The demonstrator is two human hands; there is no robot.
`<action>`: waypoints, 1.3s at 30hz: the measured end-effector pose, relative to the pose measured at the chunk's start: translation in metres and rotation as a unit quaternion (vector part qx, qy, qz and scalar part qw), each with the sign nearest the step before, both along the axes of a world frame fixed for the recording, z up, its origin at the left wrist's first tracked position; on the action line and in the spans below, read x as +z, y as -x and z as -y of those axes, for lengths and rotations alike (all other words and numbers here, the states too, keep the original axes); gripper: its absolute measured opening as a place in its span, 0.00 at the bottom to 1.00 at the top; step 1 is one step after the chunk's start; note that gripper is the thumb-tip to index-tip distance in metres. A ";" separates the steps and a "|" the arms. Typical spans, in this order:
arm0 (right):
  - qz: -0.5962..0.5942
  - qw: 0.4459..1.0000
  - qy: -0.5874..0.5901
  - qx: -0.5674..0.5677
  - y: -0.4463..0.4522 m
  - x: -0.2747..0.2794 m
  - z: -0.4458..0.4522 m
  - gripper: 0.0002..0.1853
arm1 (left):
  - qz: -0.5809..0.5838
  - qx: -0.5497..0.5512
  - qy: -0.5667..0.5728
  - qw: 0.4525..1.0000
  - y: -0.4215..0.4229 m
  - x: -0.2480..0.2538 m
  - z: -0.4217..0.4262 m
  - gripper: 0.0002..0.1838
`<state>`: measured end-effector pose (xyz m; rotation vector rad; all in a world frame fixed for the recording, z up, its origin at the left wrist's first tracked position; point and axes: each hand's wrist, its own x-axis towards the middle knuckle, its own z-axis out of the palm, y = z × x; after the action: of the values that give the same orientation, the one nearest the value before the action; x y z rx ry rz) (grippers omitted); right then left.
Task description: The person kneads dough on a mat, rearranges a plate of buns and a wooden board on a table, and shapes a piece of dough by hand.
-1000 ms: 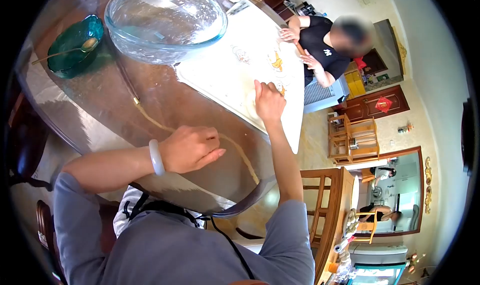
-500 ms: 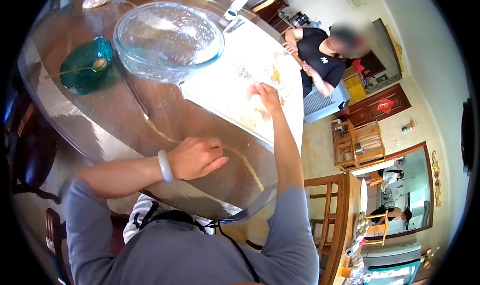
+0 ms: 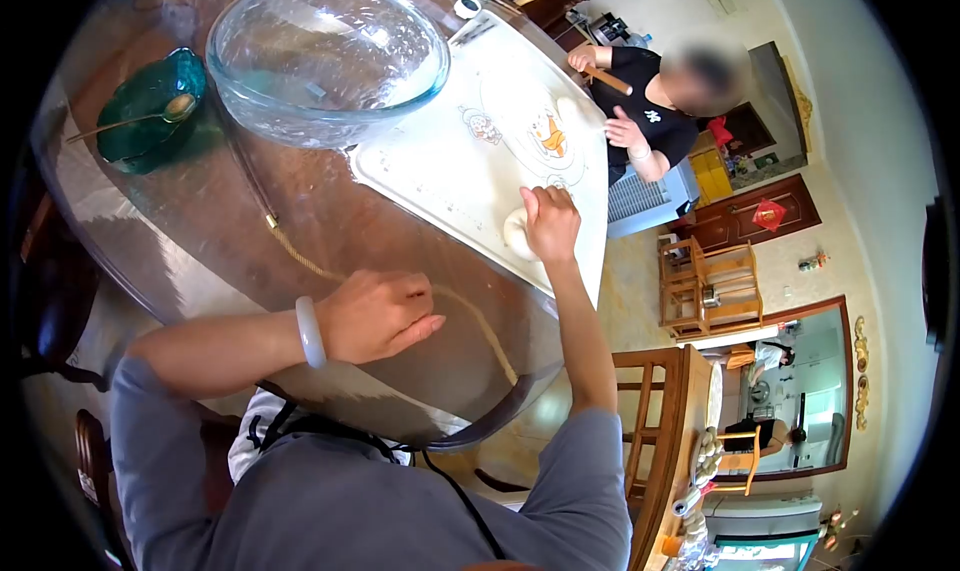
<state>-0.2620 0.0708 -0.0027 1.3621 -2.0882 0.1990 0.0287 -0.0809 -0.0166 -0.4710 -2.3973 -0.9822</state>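
A pale lump of dough [image 3: 517, 235] lies on the white board [image 3: 430, 186], which bears printed cartoon pictures. My right hand [image 3: 553, 225] rests at the dough with its fingers curled, covering part of the lump; the thumb points toward the board's far side. My left hand [image 3: 378, 316], with a pale bangle on the wrist, is held over the near part of the glass-topped table, apart from the board. Its fingers are loosely curled with nothing visible in them. A large clear glass bowl [image 3: 300, 126] stands beside the board.
A green bowl [image 3: 130, 141] with a spoon [image 3: 178, 109] sits at the left of the table [image 3: 230, 271]. Across the board, a person in a black shirt [image 3: 645, 111] holds a wooden rolling pin [image 3: 608, 79]. A wooden side table [image 3: 685, 421] stands at the right.
My right hand has drawn back from the middle of the board and curled beside the dough. The other person's one hand has left the rolling pin. My left hand has barely moved.
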 end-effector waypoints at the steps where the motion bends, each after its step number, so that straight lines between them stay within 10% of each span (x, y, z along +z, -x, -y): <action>1: 0.011 1.000 0.010 0.006 0.005 0.001 0.009 0.18 | 0.002 0.001 -0.001 1.000 0.000 0.001 0.000 0.11; 8: 0.036 0.973 -0.093 -0.210 0.057 -0.006 0.041 0.26 | 0.015 -0.006 0.000 1.000 0.001 0.001 -0.002 0.11; 13: 0.323 0.925 0.015 -0.200 0.075 -0.015 0.025 0.34 | -0.013 0.005 0.006 1.000 0.000 0.005 0.000 0.11; 16: 0.577 0.801 0.080 -0.135 0.064 0.004 0.005 0.35 | -0.017 0.012 0.008 1.000 -0.001 0.004 0.002 0.11; 19: 0.581 0.804 0.010 -0.122 0.045 0.026 -0.012 0.35 | -0.021 0.008 0.009 1.000 -0.004 0.005 0.001 0.14; 26: 0.081 0.987 -0.078 -0.114 -0.019 0.011 0.005 0.26 | -0.003 0.006 0.015 1.000 -0.004 0.010 0.002 0.12; 35: 0.051 0.984 -0.071 -0.155 0.049 -0.019 0.023 0.31 | 0.016 -0.021 0.018 0.999 0.001 0.009 -0.006 0.10; 39: 0.212 0.946 -0.084 -0.230 0.031 -0.001 0.025 0.37 | 0.066 -0.024 0.012 0.997 -0.002 0.016 -0.007 0.09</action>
<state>-0.2932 0.0457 -0.0035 0.9368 -2.7772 0.1229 0.0310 -0.0744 -0.0001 -0.4877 -2.5286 -1.0342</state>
